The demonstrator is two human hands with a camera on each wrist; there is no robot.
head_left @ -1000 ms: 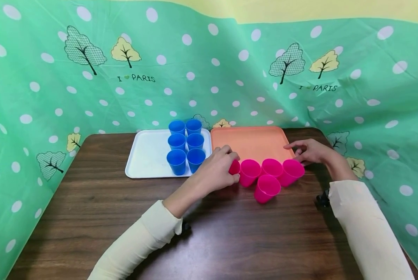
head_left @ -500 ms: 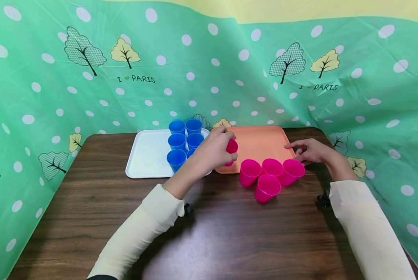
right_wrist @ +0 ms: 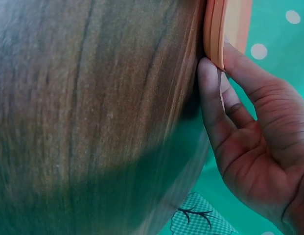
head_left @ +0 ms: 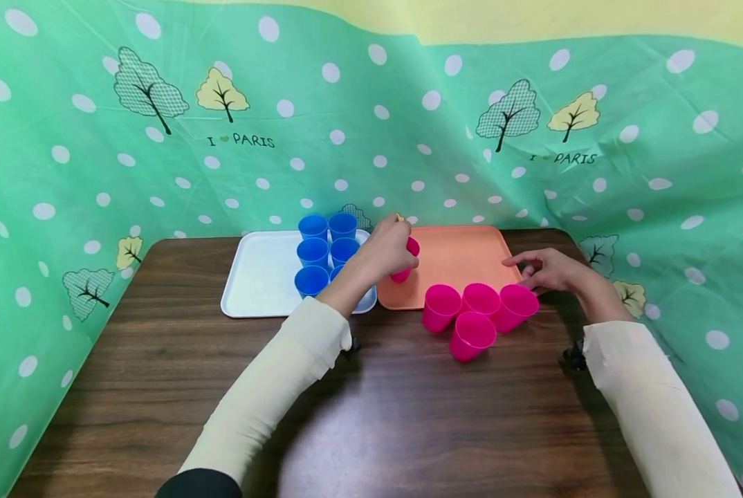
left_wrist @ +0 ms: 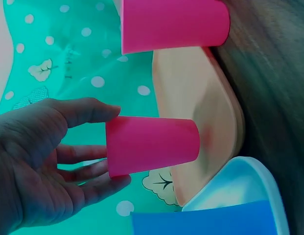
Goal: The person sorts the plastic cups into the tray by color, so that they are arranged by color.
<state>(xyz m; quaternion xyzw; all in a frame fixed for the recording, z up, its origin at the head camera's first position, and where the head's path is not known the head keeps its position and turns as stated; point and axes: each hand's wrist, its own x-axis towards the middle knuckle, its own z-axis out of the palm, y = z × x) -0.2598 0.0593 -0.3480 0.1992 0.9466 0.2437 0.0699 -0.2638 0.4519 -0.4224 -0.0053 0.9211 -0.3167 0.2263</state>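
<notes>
My left hand (head_left: pixel 380 252) holds a pink plastic cup (left_wrist: pixel 152 146) over the left part of the orange tray (head_left: pixel 461 259). In the left wrist view the thumb is on one side of its rim and the fingers are on the other. The cup stands upright, its base close to the tray's surface. At the tray's right side, my right hand (head_left: pixel 552 271) pinches the tray's edge between thumb and finger, as the right wrist view shows. Several more pink cups (head_left: pixel 471 337) stand grouped along the tray's front edge, on the wooden table.
A white tray (head_left: pixel 253 277) adjoins the orange one on the left. Several blue cups (head_left: pixel 312 252) stand in two columns on its right half, partly hidden by my left arm. Behind the table (head_left: pixel 409 415) hangs a green dotted cloth (head_left: pixel 346 90).
My left hand has carried one pink cup from the left end of the group back over the orange tray and lowered it toward its far left. The right hand has stayed put.
</notes>
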